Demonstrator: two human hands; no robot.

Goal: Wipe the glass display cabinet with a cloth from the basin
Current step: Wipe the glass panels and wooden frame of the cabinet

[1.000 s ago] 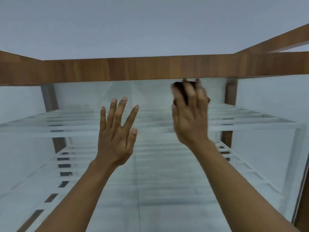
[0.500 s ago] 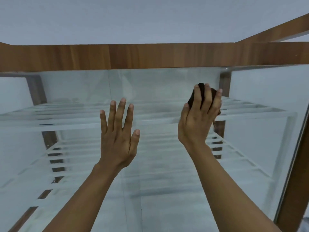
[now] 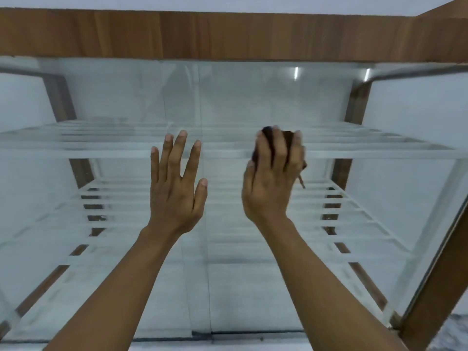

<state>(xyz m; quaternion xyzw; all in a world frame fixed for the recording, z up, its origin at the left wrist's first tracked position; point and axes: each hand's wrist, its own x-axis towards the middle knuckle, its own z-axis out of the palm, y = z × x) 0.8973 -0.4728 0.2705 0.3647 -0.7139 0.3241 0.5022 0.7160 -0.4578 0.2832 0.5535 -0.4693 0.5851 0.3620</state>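
- Our right hand [image 3: 272,183] has its fingers curved round a dark, wadded cloth [image 3: 288,136] and holds it against the front glass [image 3: 228,97] of the display cabinet [image 3: 228,34], at about the height of the upper shelf [image 3: 101,148] (the hand is blurred, so we judge it mid-stroke).
- Our left hand [image 3: 174,196] is spread, fingers straight and apart, holding nothing. It sits just left of the right hand and clear of it. It looks laid on the pane, though we cannot tell whether it truly touches.
- For a clean result we should work in overlapping passes from the wooden top rail [image 3: 304,36] downward, so drips and streaks fall into glass not yet wiped.
- We would do better with the cloth flattened under the palm. A tight wad touches only a small patch.
- Pressure should be even and modest, since the pane may flex.
- A bracing palm leaves prints, so we should wipe the left hand's patch last.
- The strip just under the rail and the edge by the right post [image 3: 354,102] are easy to miss.
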